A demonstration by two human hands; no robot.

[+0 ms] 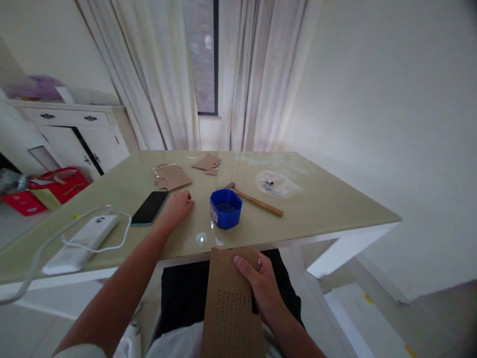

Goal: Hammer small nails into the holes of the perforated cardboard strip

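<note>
white charger [80, 242] with its looped cable [67, 233] lies near the table's [328, 204] left front edge. just right of it a dark phone [150, 207] rests flat. the left hand [178, 205] lies on the table beside the phone's right edge, fingers curled loosely together, gripping nothing that shows. behind it are cardboard scraps [172, 176] toward the far edge. a blue cup [225, 208] sits near the front edge, right of the left hand, with a hammer [255, 199] just behind it, its wooden handle pointing right. a clear bag [276, 183] lies further right. below the front edge, over the lap, the right hand [261, 281] pinches a perforated cardboard strip [231, 303], thumb on top, and something small and pale between its fingers.
</note>
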